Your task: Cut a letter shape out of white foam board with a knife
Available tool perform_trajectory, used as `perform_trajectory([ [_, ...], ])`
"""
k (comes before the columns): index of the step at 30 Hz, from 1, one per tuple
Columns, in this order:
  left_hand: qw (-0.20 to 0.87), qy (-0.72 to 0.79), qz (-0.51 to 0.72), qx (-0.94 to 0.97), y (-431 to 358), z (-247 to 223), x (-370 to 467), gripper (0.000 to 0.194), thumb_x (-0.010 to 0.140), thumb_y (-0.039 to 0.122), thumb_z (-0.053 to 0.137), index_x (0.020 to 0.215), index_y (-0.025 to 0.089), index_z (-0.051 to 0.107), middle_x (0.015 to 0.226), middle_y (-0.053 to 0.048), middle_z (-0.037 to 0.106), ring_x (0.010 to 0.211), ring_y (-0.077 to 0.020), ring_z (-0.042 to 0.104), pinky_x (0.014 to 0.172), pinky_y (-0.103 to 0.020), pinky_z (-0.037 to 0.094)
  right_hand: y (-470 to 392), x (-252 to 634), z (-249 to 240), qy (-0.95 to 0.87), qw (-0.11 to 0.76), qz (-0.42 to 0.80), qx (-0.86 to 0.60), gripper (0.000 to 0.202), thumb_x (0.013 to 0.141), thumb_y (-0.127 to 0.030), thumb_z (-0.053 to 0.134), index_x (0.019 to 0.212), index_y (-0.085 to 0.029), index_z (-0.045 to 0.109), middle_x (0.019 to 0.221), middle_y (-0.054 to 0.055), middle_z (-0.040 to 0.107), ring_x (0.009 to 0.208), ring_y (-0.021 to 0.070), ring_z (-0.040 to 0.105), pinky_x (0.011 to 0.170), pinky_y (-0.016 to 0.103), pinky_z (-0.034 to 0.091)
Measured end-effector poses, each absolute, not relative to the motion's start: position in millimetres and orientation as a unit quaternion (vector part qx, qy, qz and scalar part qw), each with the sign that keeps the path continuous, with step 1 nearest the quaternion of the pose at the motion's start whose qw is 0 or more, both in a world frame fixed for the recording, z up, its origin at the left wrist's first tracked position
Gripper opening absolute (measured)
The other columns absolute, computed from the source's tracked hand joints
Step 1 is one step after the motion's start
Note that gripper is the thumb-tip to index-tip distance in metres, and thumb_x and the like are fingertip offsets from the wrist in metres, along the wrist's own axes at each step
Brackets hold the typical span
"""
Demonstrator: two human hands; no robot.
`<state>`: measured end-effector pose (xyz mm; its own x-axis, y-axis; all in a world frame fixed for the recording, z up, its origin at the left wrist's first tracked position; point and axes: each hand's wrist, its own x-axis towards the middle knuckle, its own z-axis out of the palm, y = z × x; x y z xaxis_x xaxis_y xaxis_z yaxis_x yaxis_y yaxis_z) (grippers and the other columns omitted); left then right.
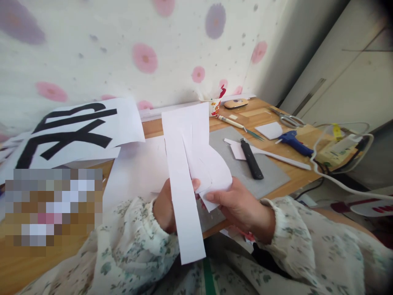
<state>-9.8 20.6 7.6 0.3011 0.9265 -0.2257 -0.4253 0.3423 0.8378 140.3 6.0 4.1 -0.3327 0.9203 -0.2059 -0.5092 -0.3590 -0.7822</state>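
Both my hands hold a white sheet of paper (184, 135) with slits cut into it, raised over the table's front edge. A long strip hangs down from its left side, and the part on the right curls over. My left hand (166, 205) grips it from behind the strip, with the thumb tip showing at the slit; most of its fingers are hidden. On the right, my right hand (238, 200) pinches the lower curled edge between thumb and fingers. Beyond it a black utility knife (251, 159) rests on the grey cutting mat (273, 178), beside white paper offcuts (236, 149).
A sheet with bold black strokes (76, 127) lies at the left. At the right are a blue glue gun (296, 142), scissors (287, 119) and a white cable (334, 180). A paper cup (214, 107), a computer mouse (236, 103) and a pen-like tool (231, 123) stand or lie toward the wall.
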Motion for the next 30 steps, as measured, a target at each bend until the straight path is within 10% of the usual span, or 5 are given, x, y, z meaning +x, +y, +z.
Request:
perform_trajectory([
  [22, 0.688, 0.357, 0.469, 0.423, 16, 11, -12, 0.023, 0.075, 0.028, 0.075, 0.095, 0.018, 0.071, 0.078, -0.001, 0.065, 0.063, -0.0116, 0.055, 0.057, -0.023, 0.047, 22, 166, 9, -0.410, 0.447, 0.707, -0.364, 0.030, 0.065, -0.019, 0.078, 0.093, -0.017, 0.070, 0.082, 0.002, 0.072, 0.067, 0.0165, 0.063, 0.064, 0.030, 0.049],
  [30, 0.692, 0.388, 0.437, 0.424, 14, 14, -12, 0.020, 0.067, 0.030, 0.081, 0.071, 0.015, 0.069, 0.058, 0.001, 0.059, 0.052, -0.0097, 0.048, 0.052, -0.024, 0.042, 26, 178, 19, -0.501, 0.422, 0.630, -0.417, 0.022, 0.070, -0.021, 0.071, 0.091, -0.018, 0.069, 0.082, 0.001, 0.069, 0.070, 0.0156, 0.060, 0.063, 0.028, 0.048],
])
